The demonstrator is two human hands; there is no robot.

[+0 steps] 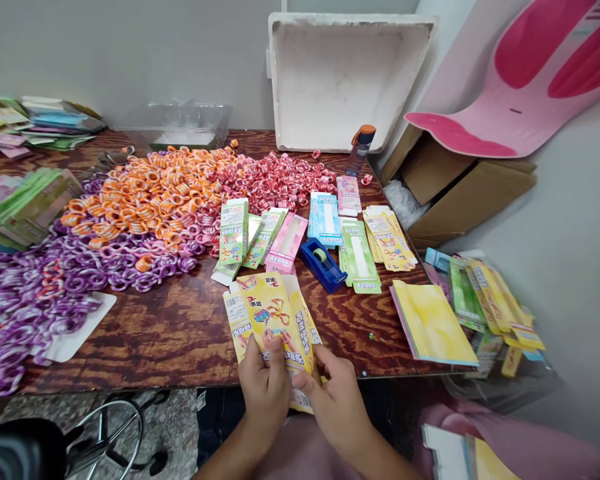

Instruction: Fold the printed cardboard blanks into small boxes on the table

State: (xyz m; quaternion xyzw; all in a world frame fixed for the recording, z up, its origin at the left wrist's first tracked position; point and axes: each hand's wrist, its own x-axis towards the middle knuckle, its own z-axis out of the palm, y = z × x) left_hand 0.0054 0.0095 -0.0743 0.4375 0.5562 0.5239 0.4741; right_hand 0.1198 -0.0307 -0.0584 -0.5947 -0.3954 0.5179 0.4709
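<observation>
We hold a yellow box (pixel 273 320) flat at the table's (pixel 180 333) near edge, left hand (pixel 265 387) and right hand (pixel 337 400) pinching its near end; its long axis points away from us.

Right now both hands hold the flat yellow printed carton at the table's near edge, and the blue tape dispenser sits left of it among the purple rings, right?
Not quite. In the head view, the blue tape dispenser sits beyond and right of the flat yellow printed carton, among flat cartons. Left hand and right hand do hold it.

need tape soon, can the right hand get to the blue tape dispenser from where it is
Probably yes. The blue tape dispenser sits just beyond the right hand with bare table between, but that hand and the left hand both grip the yellow carton.
</observation>
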